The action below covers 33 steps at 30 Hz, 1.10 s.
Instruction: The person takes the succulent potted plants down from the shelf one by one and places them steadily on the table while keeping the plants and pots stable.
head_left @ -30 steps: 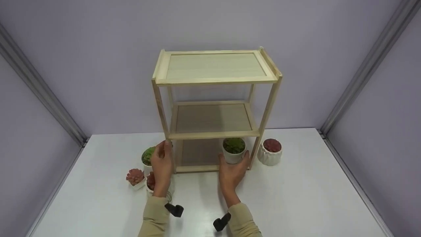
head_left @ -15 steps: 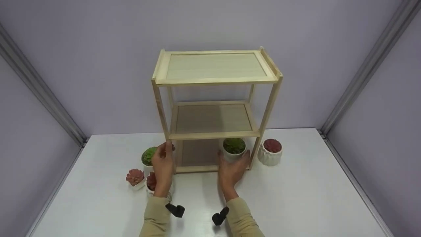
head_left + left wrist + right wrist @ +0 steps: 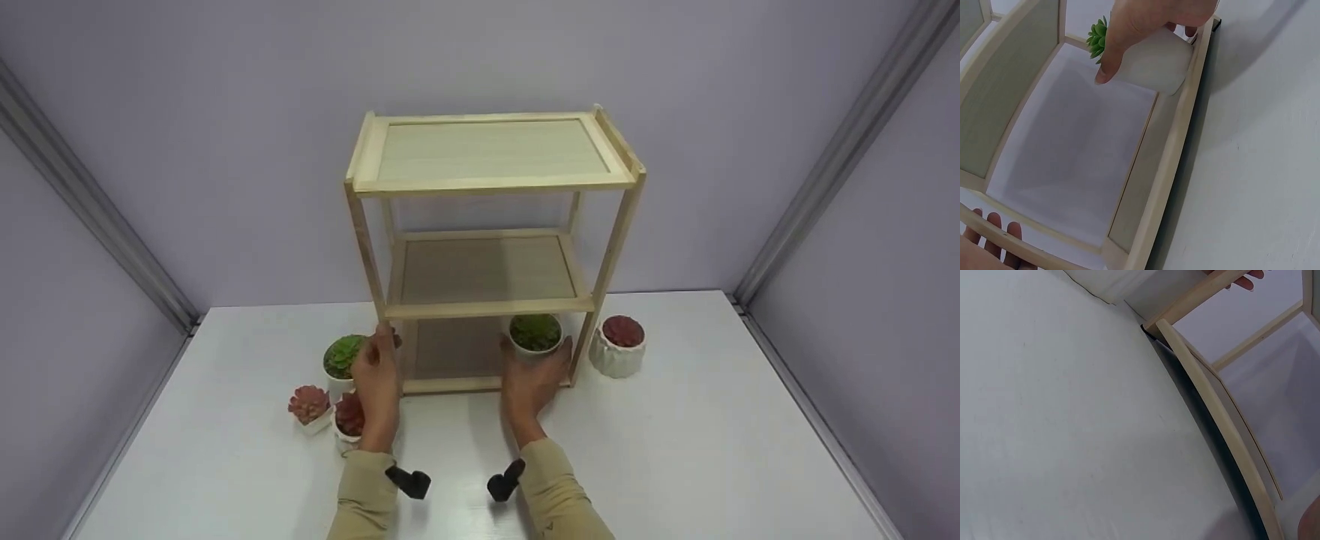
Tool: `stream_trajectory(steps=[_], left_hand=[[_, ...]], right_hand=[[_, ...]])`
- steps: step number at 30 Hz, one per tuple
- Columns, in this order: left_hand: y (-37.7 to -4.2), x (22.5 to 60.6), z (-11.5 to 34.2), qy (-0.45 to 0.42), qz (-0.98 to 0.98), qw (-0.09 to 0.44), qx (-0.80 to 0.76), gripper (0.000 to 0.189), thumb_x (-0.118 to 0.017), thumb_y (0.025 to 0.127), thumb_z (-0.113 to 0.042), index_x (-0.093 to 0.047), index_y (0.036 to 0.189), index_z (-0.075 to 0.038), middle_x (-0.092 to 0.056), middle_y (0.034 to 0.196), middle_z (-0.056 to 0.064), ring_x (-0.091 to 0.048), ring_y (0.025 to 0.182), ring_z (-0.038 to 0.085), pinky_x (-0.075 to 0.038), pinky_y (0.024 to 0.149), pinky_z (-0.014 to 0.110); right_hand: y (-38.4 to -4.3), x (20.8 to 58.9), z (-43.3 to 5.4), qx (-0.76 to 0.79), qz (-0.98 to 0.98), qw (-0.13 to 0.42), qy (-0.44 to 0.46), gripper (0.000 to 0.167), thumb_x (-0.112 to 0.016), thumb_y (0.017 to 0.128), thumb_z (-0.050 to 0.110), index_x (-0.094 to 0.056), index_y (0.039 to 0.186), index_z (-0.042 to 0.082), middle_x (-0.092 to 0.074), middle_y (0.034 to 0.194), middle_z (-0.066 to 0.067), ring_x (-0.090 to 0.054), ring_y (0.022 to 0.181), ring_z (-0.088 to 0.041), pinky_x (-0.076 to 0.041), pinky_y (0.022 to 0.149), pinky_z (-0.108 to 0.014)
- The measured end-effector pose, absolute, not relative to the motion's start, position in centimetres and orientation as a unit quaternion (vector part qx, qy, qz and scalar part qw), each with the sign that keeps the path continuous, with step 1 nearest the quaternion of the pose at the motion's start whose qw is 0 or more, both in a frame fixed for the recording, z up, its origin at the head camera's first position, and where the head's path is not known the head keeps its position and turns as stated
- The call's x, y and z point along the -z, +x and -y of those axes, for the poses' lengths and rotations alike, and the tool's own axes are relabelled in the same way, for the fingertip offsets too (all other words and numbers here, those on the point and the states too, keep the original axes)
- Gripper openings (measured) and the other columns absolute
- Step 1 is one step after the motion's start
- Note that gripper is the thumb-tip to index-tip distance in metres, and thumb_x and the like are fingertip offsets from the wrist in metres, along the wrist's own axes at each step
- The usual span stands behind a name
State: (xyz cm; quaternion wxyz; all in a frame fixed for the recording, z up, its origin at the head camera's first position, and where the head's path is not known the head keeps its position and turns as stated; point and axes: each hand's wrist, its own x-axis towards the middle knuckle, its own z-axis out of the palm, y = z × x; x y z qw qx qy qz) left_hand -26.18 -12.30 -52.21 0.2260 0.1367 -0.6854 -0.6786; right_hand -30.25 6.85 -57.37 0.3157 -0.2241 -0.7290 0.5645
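Observation:
A three-tier wooden shelf rack (image 3: 487, 308) stands on the white table. My left hand (image 3: 377, 379) is at its front left post (image 3: 365, 247), and the left wrist view shows the fingers (image 3: 994, 225) curled round the wood. On the right of the bottom tier, my right hand (image 3: 534, 379) grips a white pot with a green succulent (image 3: 535, 331) from the front, thumb on the left and fingers on the right. The left wrist view shows the white pot (image 3: 1157, 59) low over the bottom board, slightly tilted. The middle tier's front edge hides part of the plant's top.
Left of the rack stand a green potted succulent (image 3: 343, 355), a small pink one (image 3: 308, 405) and a dark red one (image 3: 349, 414), partly behind my left arm. A white pot with a red succulent (image 3: 619, 349) stands to the rack's right. Walls enclose the table.
My right hand has moved slightly forward and covers more of the pot's front. My left hand stays at the post while its forearm has shifted slightly right.

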Motion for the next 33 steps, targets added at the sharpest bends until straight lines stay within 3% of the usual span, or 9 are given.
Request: stream_trajectory(steps=[6,25,33], left_hand=[[-26.07,52.14,11.89,0.148,0.679,0.244,0.677,0.049,-0.05,0.112,-0.043,-0.07,0.128,-0.002,-0.073,0.124,0.024,-0.067,0.124,0.034,-0.05,0.11,0.053],[-25.79,51.88,11.89,0.157,0.68,0.213,0.684,0.059,-0.049,0.11,-0.051,-0.067,0.132,0.001,-0.07,0.13,0.021,-0.062,0.133,0.033,-0.046,0.117,0.055],[-25.82,52.04,12.24,0.137,0.678,0.218,0.689,0.049,-0.049,0.112,-0.043,-0.07,0.128,-0.002,-0.069,0.129,0.023,-0.061,0.134,0.034,-0.045,0.117,0.055]], right_hand=[[-30.42,57.22,-6.67,-0.574,0.721,0.32,-0.217,0.117,-0.095,0.076,0.039,-0.028,0.16,-0.006,-0.044,0.158,-0.03,-0.043,0.149,-0.044,-0.036,0.124,-0.056],[-30.58,57.26,-6.22,-0.583,0.702,0.354,-0.204,0.102,-0.091,0.08,0.026,-0.032,0.157,-0.006,-0.05,0.152,-0.029,-0.048,0.145,-0.041,-0.037,0.124,-0.053],[-30.74,56.93,-6.09,-0.589,0.694,0.362,-0.2,0.097,-0.093,0.079,0.025,-0.038,0.154,-0.001,-0.055,0.146,-0.023,-0.053,0.14,-0.038,-0.042,0.119,-0.053]])
